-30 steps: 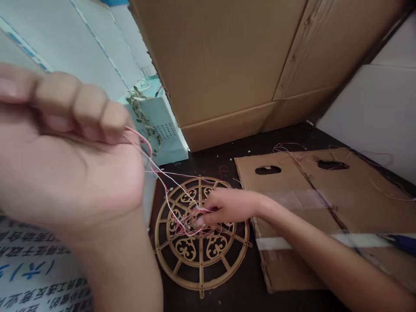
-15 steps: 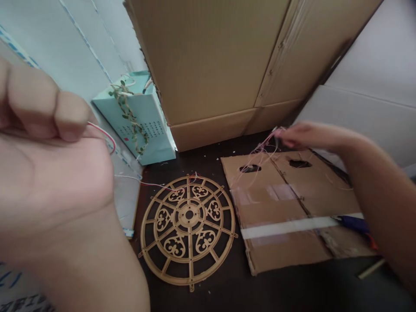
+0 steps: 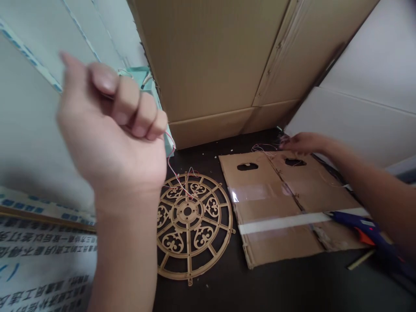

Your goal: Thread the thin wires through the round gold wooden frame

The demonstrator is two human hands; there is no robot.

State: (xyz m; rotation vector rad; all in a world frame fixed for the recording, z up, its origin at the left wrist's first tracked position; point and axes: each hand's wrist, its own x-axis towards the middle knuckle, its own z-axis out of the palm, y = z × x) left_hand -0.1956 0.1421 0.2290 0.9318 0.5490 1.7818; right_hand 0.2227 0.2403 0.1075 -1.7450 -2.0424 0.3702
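My left hand (image 3: pixel 120 125) is raised at the left, palm towards me, its fingers curled round a thin red-and-white wire (image 3: pixel 171 162). From the fist the wire droops to a round, wood-coloured openwork disc (image 3: pixel 187 211) with scroll patterns and small tabs on its rim. My right hand (image 3: pixel 303 143) is at the back right, over the far edge of a flattened cardboard sheet (image 3: pixel 269 190). Its fingertips pinch a tangled bundle of thin pinkish wires (image 3: pixel 264 147), part of which lies on the dark tabletop behind the sheet. Blur hides the exact hold.
A blue glue gun (image 3: pixel 354 221) with an orange trigger lies on the cardboard's right side, a glue stick (image 3: pixel 360 258) near it. A large cardboard box (image 3: pixel 211 65) stands at the back. Behind my left hand is a teal paper bag (image 3: pixel 139 76). Printed sheeting (image 3: pixel 48 260) lies lower left.
My left hand has moved right and away from me, drawing the wire over the disc. My right hand has lowered slightly, and the wire bundle has gone from hanging over the cardboard to behind its far edge.
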